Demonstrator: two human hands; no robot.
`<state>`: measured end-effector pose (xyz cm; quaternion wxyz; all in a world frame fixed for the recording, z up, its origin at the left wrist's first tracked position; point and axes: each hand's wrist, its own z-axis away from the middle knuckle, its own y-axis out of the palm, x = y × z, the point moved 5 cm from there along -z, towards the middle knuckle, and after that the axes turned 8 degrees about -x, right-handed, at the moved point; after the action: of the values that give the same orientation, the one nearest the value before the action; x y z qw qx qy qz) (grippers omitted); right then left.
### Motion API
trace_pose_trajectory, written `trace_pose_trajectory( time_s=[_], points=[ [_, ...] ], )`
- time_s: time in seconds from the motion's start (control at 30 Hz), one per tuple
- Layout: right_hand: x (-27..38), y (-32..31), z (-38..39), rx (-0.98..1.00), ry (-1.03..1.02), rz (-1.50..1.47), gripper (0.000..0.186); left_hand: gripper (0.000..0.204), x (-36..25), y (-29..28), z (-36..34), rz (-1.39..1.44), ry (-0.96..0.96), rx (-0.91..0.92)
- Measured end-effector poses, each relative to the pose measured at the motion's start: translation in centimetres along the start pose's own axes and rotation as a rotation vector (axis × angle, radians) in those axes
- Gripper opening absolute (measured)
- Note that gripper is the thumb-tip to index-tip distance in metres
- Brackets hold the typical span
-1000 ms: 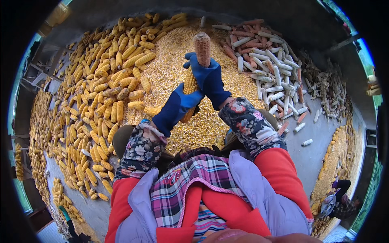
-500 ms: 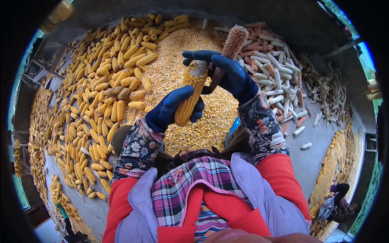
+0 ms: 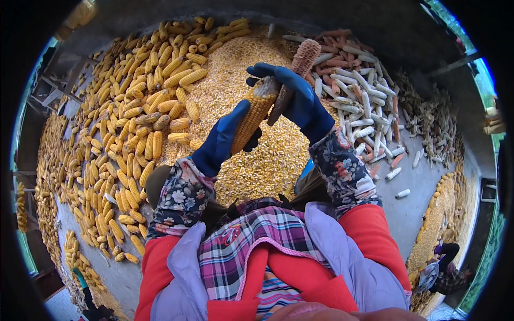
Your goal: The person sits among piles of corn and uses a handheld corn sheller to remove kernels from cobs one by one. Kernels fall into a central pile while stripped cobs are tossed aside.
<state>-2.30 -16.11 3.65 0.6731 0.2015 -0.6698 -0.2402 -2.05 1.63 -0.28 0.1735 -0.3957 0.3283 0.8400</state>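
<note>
Both my hands wear blue gloves. My left hand (image 3: 227, 136) is wrapped round the lower part of a yellow ear of corn (image 3: 256, 115), which leans up and to the right. The ear's tip is pale and bare of kernels. In my right hand (image 3: 300, 99) is a reddish bare corncob (image 3: 305, 58), its upper end sticking out past the glove. The cob's darker lower end lies against the right side of the ear, and my right fingers reach over the ear's tip. Below both hands spreads a heap of loose kernels (image 3: 257, 174).
Many unshelled ears (image 3: 123, 136) cover the floor on the left. White and reddish bare cobs (image 3: 367, 101) are piled at the right, with dry husks (image 3: 428, 117) beyond. Another person (image 3: 450, 270) is at the far lower right beside more corn; a green-sleeved arm (image 3: 80, 278) shows lower left.
The ear now tilts further right, its tip closer to the cob. My right hand and the cob have shifted slightly down and left along the ear.
</note>
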Motion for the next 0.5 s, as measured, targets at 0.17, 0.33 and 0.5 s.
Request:
trace_pose_trajectory(
  time_s=[0.17,0.33,0.5],
  points=[
    [-0.3,1.3,0.7,-0.076,-0.145,0.104,0.053,0.055,-0.7,2.1,1.5,-0.093,-0.001,0.006],
    [-1.3,-0.3,1.1,-0.069,-0.318,0.578,0.040,0.049,0.7,2.0,0.2,-0.257,0.054,-0.034],
    [-6.1,-3.1,-0.8,-0.523,0.191,-0.049,0.035,0.078,6.5,-3.2,-5.8,-0.884,0.370,-0.523]
  ],
)
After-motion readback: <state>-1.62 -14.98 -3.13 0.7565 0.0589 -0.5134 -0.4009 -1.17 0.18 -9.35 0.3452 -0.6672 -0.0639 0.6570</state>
